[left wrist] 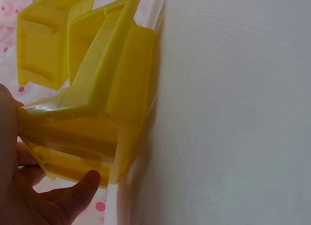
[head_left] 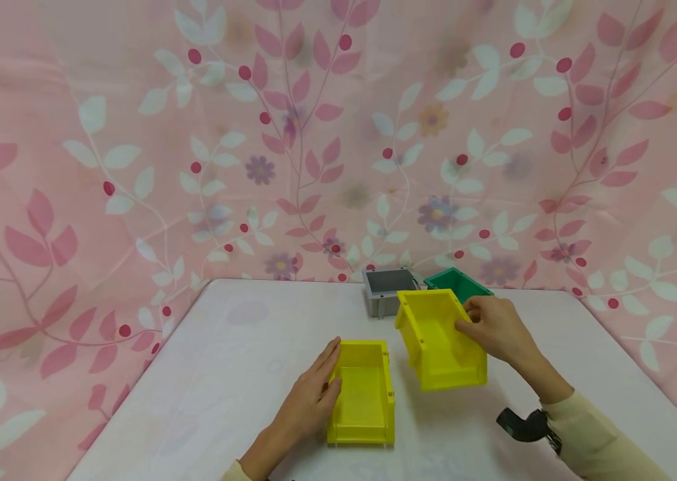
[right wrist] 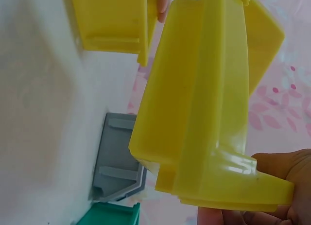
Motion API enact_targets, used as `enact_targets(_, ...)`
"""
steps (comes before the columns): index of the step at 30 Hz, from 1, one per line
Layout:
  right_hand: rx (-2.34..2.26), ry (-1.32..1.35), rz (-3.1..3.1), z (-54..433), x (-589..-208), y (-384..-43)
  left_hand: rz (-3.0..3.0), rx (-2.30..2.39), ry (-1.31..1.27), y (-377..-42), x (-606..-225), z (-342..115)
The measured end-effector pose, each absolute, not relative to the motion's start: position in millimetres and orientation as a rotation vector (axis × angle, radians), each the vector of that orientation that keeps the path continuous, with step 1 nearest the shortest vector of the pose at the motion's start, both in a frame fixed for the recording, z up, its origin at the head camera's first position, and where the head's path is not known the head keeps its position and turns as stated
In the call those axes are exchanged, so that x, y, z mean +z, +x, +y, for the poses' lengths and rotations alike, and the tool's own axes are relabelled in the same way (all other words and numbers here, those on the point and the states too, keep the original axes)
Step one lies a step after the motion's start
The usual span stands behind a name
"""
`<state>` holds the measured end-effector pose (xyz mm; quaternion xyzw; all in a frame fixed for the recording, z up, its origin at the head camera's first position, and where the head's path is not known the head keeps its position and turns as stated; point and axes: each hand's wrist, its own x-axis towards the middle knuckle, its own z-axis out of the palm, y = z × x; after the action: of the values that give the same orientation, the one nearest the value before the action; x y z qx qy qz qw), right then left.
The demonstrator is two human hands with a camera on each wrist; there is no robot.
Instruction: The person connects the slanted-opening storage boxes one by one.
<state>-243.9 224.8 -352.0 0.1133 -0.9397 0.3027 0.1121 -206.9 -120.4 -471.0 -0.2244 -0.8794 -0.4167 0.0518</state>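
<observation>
A yellow storage bin sits on the table in front of me. My left hand holds its left wall, the thumb over the rim and the long fingers along the outer side. My right hand grips a second yellow bin by its right wall, thumb inside. This bin hangs tilted above the table, right of the first one, its open front facing me. In the right wrist view the underside of the held bin shows, and the right fingers curl at its edge.
A grey bin stands at the back of the white table, and a green bin is beside it on the right, partly hidden by the held bin. A pink floral cloth hangs behind the table.
</observation>
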Motion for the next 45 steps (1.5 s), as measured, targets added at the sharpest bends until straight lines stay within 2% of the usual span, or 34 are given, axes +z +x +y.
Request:
enact_targets(18, 0.915, 0.28, -2.778, 211, -364, -222, -2.667, -1.248, -0.697, -207, -472, -121)
enact_targets(45, 0.913, 0.158, -2.845, 198, -383, -212, -2.667, -1.26, -0.697, -207, -472, -121)
